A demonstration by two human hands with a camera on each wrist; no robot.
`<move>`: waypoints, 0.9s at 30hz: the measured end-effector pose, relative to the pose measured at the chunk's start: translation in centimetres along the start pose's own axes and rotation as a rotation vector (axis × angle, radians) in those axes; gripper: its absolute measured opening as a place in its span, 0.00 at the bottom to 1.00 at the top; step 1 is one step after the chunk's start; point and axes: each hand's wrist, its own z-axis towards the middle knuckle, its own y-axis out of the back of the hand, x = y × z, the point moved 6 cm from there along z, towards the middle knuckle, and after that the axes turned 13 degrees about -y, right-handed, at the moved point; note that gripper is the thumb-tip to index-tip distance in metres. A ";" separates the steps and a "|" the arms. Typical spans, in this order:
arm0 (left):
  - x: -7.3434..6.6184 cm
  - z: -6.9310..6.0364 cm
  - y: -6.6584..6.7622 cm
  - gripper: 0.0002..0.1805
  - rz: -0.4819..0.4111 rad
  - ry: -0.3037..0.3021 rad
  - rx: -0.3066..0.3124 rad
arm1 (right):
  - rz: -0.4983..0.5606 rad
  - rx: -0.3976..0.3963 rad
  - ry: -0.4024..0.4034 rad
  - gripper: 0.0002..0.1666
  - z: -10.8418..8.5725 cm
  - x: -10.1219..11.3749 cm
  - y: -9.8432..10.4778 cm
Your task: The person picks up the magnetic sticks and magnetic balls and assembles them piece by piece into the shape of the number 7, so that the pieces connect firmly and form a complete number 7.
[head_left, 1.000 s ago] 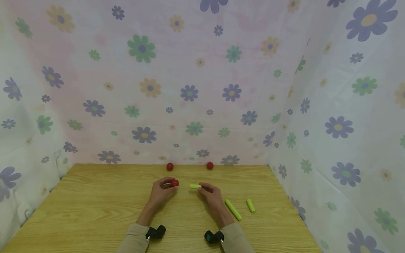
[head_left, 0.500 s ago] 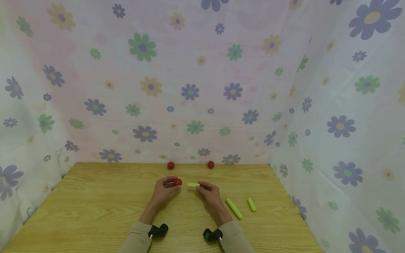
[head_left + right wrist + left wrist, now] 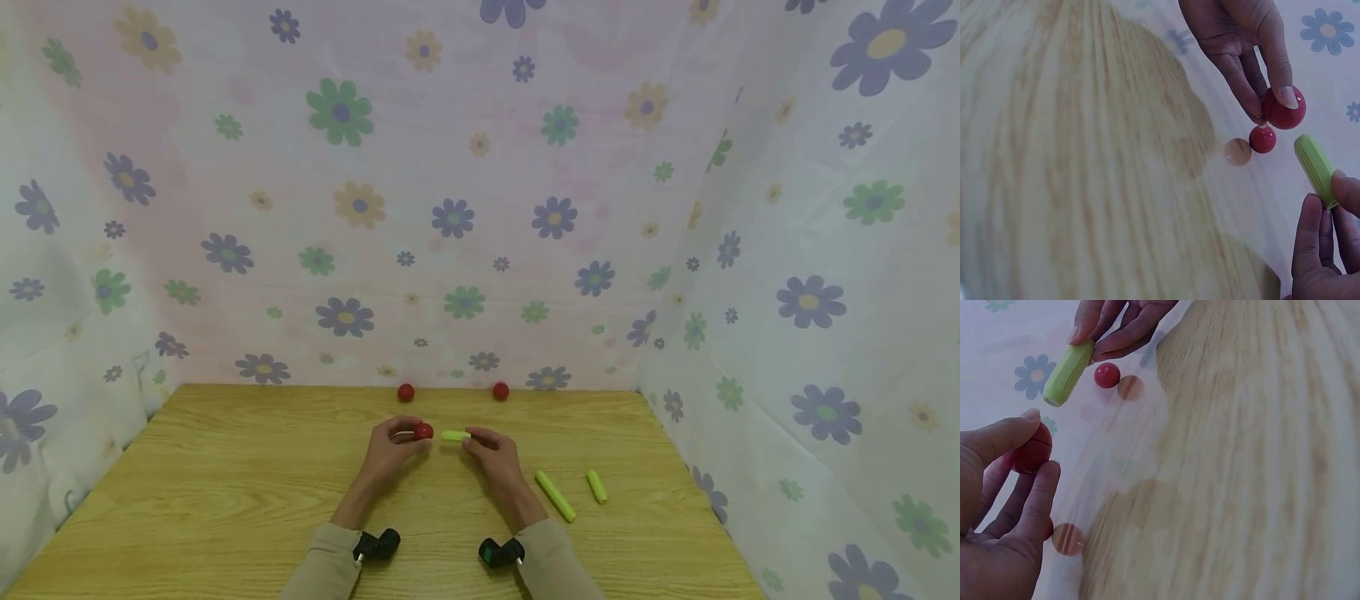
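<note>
Between the thumb and fingers of my left hand (image 3: 387,452) is a red ball (image 3: 423,431), seen closer in the left wrist view as a glossy red ball (image 3: 1034,450) with a thin seam line. Facing it, my right hand (image 3: 495,458) pinches one end of a short light-green ribbed stick (image 3: 454,436). The stick's free end points toward the ball, and a small gap separates the two. Both are held up off the table. In the right wrist view the green stick (image 3: 1315,169) stands tilted below the red ball (image 3: 1285,107).
Two more red balls, a left one (image 3: 406,392) and a right one (image 3: 500,391), sit at the table's back edge. A longer green stick (image 3: 555,496) and a short green stick (image 3: 596,486) lie right of my right forearm. Flowered cloth (image 3: 480,250) surrounds the wooden table (image 3: 225,483).
The hands have come closer together: the left hand with the red ball moved right, the right hand with the green stick moved slightly left. The gap between ball and stick has narrowed.
</note>
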 end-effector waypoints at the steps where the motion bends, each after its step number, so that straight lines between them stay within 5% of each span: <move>1: -0.1 0.0 0.0 0.20 -0.003 0.001 -0.001 | 0.002 -0.001 0.005 0.21 0.3 -0.3 0.0; 9: -0.2 0.1 -0.3 0.18 0.007 -0.009 0.013 | 0.052 0.003 -0.036 0.23 2.2 -2.1 -0.2; 21: -0.1 0.1 -0.6 0.19 0.002 -0.034 0.029 | 0.059 0.036 -0.024 0.22 -0.2 0.6 -0.8; 27: -0.3 0.2 -0.6 0.18 0.040 -0.050 0.057 | 0.060 0.032 -0.028 0.23 1.4 -0.9 -0.5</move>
